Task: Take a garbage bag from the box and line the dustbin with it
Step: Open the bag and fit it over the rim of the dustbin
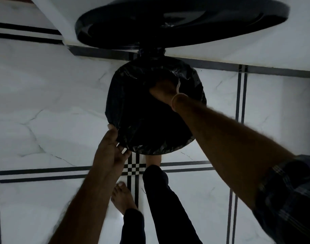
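**While lining the bin: one hand inside, one at the rim**

Where the white marble-veined floor (45,106) meets the wall: a round dustbin (200,101), seen from straight above, mouth covered all round by a black garbage bag (129,110); plastic folded over the rim, crinkled and glossy along the near edge and the far edge; interior too dark to make out. Behind and above the bin: the raised black lid (182,20), tilted up on its hinge, underside facing the camera.

Right hand (164,91) down inside the bag near the far right part of the opening, forearm crossing the rim from the lower right; fingers lost in the dark plastic, so grip impossible to judge; pale thread band (175,99) round the wrist; checked sleeve (288,196) rolled up at the upper arm.

Left hand (110,147) at the near-left rim, fingers loosely spread and curled up against the overhanging plastic, touching its edge; pinched fold or mere touch not clear.

Below the bin: two legs in dark trousers (161,199); left bare foot (121,198) flat on the black-striped tile; the other foot tucked at the base of the bin, mostly hidden by it. No box in view.
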